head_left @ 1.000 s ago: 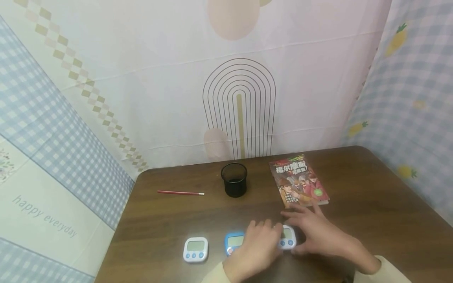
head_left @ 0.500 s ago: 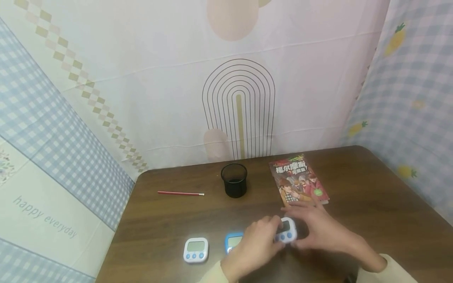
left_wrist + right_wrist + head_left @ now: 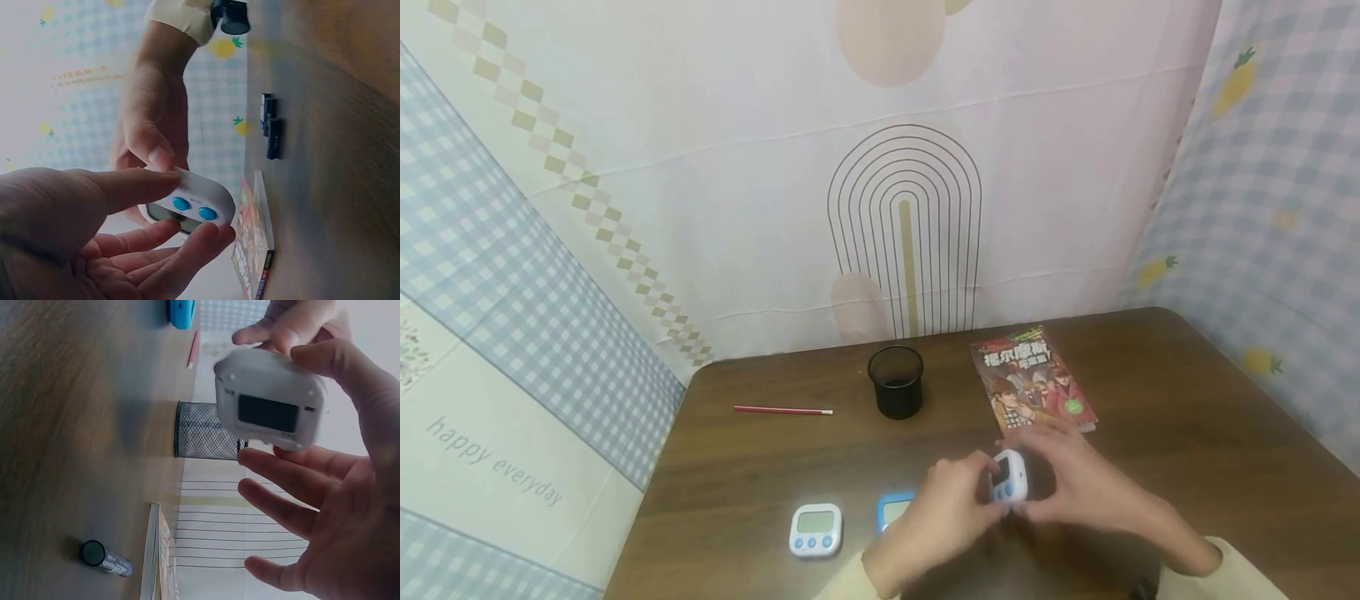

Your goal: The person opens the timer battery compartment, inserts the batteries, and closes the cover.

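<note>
A white digital timer (image 3: 1017, 477) with blue buttons is held up above the table between both hands, tilted. My left hand (image 3: 946, 508) pinches its left side, thumb near the buttons in the left wrist view. At its other side, my right hand (image 3: 1086, 483) grips it with thumb and fingertips. The right wrist view shows the timer's back (image 3: 250, 375), with a dark rectangular area (image 3: 269, 414) in it. Partly hidden behind my left hand lies a blue timer (image 3: 892, 507). Another white timer (image 3: 816, 531) lies further left.
Dark cylindrical batteries (image 3: 273, 139) lie on the table near the right arm; one battery (image 3: 106, 558) shows in the right wrist view. A comic-style book (image 3: 1033, 383) lies behind the hands. A black mesh pen holder (image 3: 898, 396) and a red pencil (image 3: 782, 410) are further back.
The white timer has been lifted off the table and tilted, its face turning leftward. Both hands have closed in around it. The other two timers have stayed put.
</note>
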Demonstrator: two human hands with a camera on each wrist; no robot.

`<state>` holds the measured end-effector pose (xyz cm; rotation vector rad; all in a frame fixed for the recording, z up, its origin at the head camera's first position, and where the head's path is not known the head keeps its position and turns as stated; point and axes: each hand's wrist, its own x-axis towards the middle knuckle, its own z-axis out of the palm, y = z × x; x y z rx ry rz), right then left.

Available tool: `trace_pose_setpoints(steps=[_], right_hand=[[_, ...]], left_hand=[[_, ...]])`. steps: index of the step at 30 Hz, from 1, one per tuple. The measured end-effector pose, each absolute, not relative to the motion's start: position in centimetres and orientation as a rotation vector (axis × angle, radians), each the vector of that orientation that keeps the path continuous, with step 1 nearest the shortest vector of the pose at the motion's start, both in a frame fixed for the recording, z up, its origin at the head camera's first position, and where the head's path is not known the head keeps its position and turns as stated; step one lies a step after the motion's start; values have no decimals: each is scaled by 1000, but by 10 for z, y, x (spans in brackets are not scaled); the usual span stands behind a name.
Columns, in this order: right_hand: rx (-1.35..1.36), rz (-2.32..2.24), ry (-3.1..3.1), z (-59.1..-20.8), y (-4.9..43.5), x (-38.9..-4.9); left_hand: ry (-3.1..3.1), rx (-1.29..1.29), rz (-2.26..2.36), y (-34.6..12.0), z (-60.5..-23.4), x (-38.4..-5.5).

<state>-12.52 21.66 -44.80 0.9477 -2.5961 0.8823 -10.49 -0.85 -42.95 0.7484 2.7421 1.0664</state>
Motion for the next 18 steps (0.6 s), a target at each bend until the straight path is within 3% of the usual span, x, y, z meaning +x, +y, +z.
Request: trace_pose_setpoints(steps=[18], right_hand=[[963, 1169, -2543, -446, 210, -122]], left_hand=[[2455, 561, 1650, -9, -423, -106]])
